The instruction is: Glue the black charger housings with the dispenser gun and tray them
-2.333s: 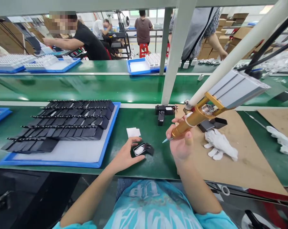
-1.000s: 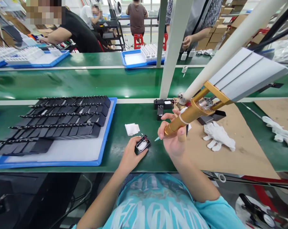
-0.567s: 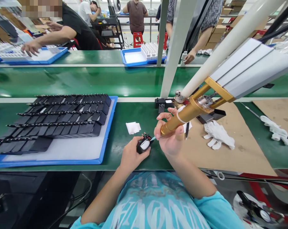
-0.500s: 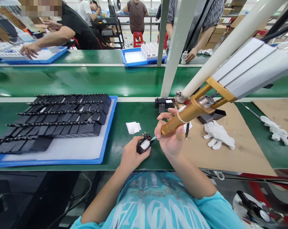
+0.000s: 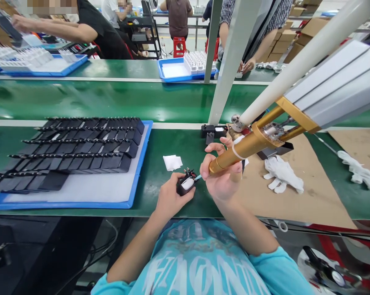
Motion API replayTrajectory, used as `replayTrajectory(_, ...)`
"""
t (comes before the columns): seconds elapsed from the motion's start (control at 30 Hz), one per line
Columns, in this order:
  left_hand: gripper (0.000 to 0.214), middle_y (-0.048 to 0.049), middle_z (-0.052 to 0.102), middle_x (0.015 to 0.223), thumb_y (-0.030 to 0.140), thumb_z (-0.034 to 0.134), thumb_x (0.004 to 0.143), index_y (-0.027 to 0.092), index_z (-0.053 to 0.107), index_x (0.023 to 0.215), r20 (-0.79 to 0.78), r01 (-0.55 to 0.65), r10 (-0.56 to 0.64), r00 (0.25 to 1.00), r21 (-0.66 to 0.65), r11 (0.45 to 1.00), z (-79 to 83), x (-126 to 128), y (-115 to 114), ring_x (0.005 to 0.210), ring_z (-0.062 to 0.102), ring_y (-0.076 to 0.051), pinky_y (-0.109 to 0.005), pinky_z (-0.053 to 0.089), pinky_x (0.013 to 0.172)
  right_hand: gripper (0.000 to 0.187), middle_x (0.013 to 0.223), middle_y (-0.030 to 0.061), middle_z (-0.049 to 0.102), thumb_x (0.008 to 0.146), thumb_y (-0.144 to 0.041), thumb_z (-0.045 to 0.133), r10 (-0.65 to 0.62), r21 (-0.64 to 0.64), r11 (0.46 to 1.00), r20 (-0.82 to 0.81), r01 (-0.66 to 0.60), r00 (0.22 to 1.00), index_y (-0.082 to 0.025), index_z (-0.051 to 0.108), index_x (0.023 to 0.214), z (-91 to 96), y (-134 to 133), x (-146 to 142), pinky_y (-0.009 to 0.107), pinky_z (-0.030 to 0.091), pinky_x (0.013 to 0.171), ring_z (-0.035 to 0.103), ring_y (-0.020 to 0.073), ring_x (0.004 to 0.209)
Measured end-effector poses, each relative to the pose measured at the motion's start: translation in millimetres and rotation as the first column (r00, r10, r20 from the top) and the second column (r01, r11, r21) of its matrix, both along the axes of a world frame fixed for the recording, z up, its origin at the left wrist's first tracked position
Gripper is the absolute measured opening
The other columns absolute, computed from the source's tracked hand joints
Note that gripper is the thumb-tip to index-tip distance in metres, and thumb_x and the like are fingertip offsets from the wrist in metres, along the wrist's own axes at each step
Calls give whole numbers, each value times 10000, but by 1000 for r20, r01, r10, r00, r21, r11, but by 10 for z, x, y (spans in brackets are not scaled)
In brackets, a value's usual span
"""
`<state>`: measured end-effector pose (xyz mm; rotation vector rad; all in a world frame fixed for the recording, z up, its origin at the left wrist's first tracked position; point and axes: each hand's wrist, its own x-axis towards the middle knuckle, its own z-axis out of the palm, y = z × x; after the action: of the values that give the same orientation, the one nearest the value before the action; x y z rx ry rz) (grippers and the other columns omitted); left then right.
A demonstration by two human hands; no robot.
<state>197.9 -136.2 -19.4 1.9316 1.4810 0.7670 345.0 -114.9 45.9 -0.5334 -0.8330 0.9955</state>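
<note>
My left hand (image 5: 172,196) grips a small black plastic housing (image 5: 185,190) just above the green bench. A white part (image 5: 188,183) sits inside it, with red and dark wires at its far end. My right hand (image 5: 222,180) is wrapped round the lower end of a gold-coloured glue dispensing gun (image 5: 234,155). The gun's thin light-blue nozzle (image 5: 198,178) points left and meets the housing's right edge; the exact contact is too small to make out. Beyond my left hand lies a folded white paper (image 5: 172,162).
Left is a blue-rimmed tray (image 5: 136,180) with rows of black housings (image 5: 89,143). More black housings (image 5: 214,132) stand beside a white post (image 5: 223,90). White gloves (image 5: 283,174) lie on cardboard (image 5: 314,196). Across the bench, co-workers' hands (image 5: 248,66) handle white parts.
My hands, the housing and the dispensing gun keep nearly the same pose; the view has shifted slightly. The co-worker at far left has raised an arm away from the white parts.
</note>
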Motion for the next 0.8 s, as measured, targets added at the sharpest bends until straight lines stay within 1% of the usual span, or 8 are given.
replayTrajectory(0.17, 326, 25, 687, 800, 364, 678, 756, 243, 498, 999, 22, -22, 23, 999, -54, 998, -46, 65, 30, 627, 650, -162, -261, 474, 599, 488, 927, -8, 561, 792, -664, 536, -5, 8, 1000, 5, 5, 1000, -302, 485, 1115, 12, 8, -43, 220, 339, 323, 469, 47, 393)
replayTrajectory(0.3, 309, -2, 710, 877, 368, 674, 756, 233, 500, 973, 85, -6, 11, 996, -58, 998, -31, 146, 55, 683, 679, -173, -271, 498, 630, 478, 934, -4, 566, 803, -650, 539, 17, 29, 999, -18, -16, 1000, -300, 489, 1125, 22, 12, -99, 220, 335, 324, 478, 48, 399)
replayTrajectory(0.43, 291, -33, 721, 980, 335, 675, 736, 232, 497, 942, 162, 37, -37, 986, -1, 999, -6, 206, 75, 781, 703, -192, -289, 526, 678, 475, 937, -1, 569, 790, -646, 566, 50, 38, 998, -39, -48, 998, -300, 495, 1107, 34, 7, -135, 226, 339, 319, 489, 56, 402)
replayTrajectory(0.57, 287, -47, 721, 1025, 305, 671, 735, 235, 494, 950, 221, 55, -70, 973, 72, 996, -17, 221, 83, 905, 709, -213, -309, 543, 749, 374, 951, -8, 564, 817, -630, 542, 68, 52, 996, -17, -67, 998, -280, 495, 940, 40, -10, -134, 233, 348, 333, 496, 55, 406)
replayTrajectory(0.63, 299, -50, 724, 1025, 318, 676, 739, 235, 496, 963, 217, 54, -69, 974, 75, 996, -22, 218, 79, 909, 710, -215, -314, 544, 759, 348, 962, -14, 560, 831, -608, 537, 74, 73, 995, -28, -72, 997, -273, 488, 908, 36, -16, -132, 228, 347, 340, 508, 52, 411)
replayTrajectory(0.73, 311, -46, 726, 1004, 350, 680, 746, 232, 501, 972, 188, 53, -63, 980, 60, 997, -16, 203, 76, 876, 711, -215, -320, 537, 762, 365, 977, -17, 560, 822, -615, 536, 75, 79, 994, -54, -70, 996, -293, 474, 983, 22, -14, -137, 224, 345, 338, 517, 55, 419)
replayTrajectory(0.8, 303, -42, 722, 982, 369, 672, 759, 228, 507, 972, 138, 56, -60, 989, 39, 998, -12, 176, 86, 870, 706, -221, -327, 528, 764, 397, 989, -15, 561, 815, -645, 513, 64, 88, 994, -68, -58, 996, -307, 448, 1013, 9, -5, -137, 229, 354, 342, 522, 61, 427)
